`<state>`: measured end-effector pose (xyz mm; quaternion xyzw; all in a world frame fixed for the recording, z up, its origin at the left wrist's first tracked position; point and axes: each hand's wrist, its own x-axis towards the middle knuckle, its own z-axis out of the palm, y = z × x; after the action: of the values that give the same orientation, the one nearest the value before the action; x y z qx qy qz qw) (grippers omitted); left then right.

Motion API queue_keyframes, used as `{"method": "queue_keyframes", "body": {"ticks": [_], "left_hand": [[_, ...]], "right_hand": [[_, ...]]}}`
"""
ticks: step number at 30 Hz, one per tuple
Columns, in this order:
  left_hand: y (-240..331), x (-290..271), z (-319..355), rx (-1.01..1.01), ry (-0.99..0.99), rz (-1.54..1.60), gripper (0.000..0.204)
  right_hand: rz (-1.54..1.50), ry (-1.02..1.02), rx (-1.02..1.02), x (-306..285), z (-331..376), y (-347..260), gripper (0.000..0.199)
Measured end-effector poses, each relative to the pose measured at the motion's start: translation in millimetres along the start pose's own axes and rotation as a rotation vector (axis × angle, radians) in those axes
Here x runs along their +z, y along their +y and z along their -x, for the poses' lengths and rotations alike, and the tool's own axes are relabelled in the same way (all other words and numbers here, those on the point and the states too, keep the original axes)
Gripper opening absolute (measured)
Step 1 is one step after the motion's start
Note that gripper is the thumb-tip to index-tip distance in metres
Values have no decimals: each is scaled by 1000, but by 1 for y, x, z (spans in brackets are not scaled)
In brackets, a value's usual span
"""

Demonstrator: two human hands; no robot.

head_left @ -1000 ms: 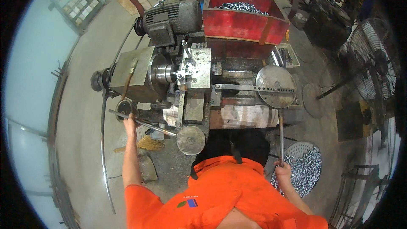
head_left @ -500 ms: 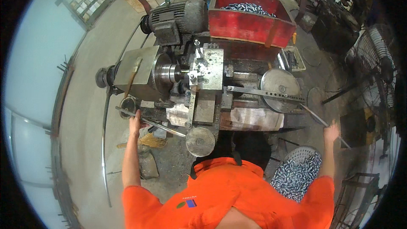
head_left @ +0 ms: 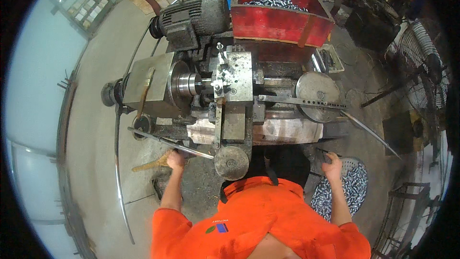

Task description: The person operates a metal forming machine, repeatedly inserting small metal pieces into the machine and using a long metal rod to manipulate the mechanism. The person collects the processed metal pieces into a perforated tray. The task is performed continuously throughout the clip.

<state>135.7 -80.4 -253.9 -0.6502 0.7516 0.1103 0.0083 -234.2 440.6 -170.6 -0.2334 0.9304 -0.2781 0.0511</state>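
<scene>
My left hand (head_left: pixel 176 159) is closed just below the left steel lever (head_left: pixel 165 141), apart from it; what it holds, if anything, is hidden. Over the rim of a perforated basket (head_left: pixel 348 165) my right hand (head_left: pixel 331 165) has its fingers curled, and I cannot make out anything in them. Short shiny metal cylinders (head_left: pixel 341 191) fill that basket. The right lever (head_left: pixel 371 135) is untouched, slanting from a large round disc (head_left: pixel 318 93) on the machine. Ahead of me stand the machine's spindle (head_left: pixel 187 85) and its metal tool block (head_left: pixel 235 76).
A red box (head_left: pixel 278 24) of metal cylinders sits behind the machine, beside an electric motor (head_left: pixel 194 19). A straw brush (head_left: pixel 152 163) lies on the floor near my left hand. At the right stand a fan (head_left: pixel 421 62) and a metal frame (head_left: pixel 405 211).
Both hands have let go of their levers. The left has come inward and down; the right has swung inward to the basket. The view has shifted slightly.
</scene>
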Motion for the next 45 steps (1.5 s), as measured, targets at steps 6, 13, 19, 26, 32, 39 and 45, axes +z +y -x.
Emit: {"method": "queue_keyframes", "body": {"ticks": [6, 13, 19, 26, 32, 39, 45], "left_hand": [[-33, 31, -20, 230, -106, -21, 42], [-30, -13, -16, 183, -148, -199, 43], [-57, -100, -6, 216, -293, 160, 41], [-140, -271, 34, 128, 523, 285, 30], [-197, -207, 54, -263, 485, -127, 54], [-221, -229, 29, -143, 448, 44, 60], [-161, -205, 73, -335, 389, 89, 59]], "right_hand": [[-76, 4, -149, -7, -23, -46, 34], [-101, 86, -426, -56, -98, -140, 33], [-347, -92, -905, -38, -153, -315, 37], [290, -319, -943, 50, -164, -468, 27], [242, -381, -918, 69, -173, -466, 27], [152, -393, -939, 66, -173, -466, 25], [140, -339, -956, 79, -178, -465, 26]]}}
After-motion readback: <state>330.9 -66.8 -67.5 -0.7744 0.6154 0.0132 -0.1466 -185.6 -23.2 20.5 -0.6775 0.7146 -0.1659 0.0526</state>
